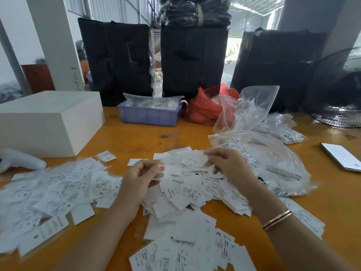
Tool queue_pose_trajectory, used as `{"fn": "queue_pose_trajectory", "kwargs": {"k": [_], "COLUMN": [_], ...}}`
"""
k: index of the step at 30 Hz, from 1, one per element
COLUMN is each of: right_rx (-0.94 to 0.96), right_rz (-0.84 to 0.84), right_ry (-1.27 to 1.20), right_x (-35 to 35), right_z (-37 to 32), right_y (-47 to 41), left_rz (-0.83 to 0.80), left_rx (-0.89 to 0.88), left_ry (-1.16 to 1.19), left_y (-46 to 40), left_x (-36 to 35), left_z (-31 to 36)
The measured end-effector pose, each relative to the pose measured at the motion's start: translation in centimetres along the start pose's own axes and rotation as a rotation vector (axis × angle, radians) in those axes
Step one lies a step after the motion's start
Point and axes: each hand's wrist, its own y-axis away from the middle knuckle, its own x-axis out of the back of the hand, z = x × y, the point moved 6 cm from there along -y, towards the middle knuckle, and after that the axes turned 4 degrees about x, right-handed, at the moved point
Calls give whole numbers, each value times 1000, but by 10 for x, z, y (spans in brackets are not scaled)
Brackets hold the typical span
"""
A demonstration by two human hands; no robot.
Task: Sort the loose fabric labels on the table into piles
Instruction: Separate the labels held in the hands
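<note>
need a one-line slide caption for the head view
Both hands, left hand and right hand, work over scattered fabric labels on an orange table.

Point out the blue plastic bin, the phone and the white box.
blue plastic bin [148, 116], head view, on its front wall.
phone [340, 155], head view, on the middle of its lit screen.
white box [48, 102], head view, on its top face.

orange table [136, 137] buried in white fabric labels [58, 188]; white box [48, 118], blue tray [149, 115], plastic bags [273, 163], phone [341, 156] too
</note>
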Motion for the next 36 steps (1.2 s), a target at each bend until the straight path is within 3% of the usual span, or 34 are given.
{"fn": "queue_pose_trajectory", "kwargs": {"k": [3,5,9,16,21,22,25,27,29,30,32,36], "right_rx": [66,124,105,93,-238,-228,232,462,403,348,248,170], "right_rz": [437,578,613,744,521,537,602,283,-182,-338,-454,-464], "right_ry": [34,127,289,283,666,687,754,682,640,662,702,717], "right_x": [54,73,81,105,102,98,67,23,-29,-48,-68,-73], "right_z": [4,5,14,26,49,43,-3,-25,-25,-20,-10,-4], "right_y": [0,2,3,5,3,6,16,20,27,31,34,29], "left_rz": [25,49,60,128,134,139,163,169,174,174,157,104], "left_rx": [33,44,6,-10,-28,-35,-36,-34,-30,-25,-6,3], "left_ry": [-6,-29,-87,-83,-99,-106,-102,-109,-121,-117,-83,16], "left_y": [-2,-2,-1,0,-1,0,0,1,2,2,0,0], "left_x": [3,5,5,11,12,12,13,13,13,14,14,9], "left_z": [-3,-5,-3,0,0,1,0,1,2,1,-1,-1]}}
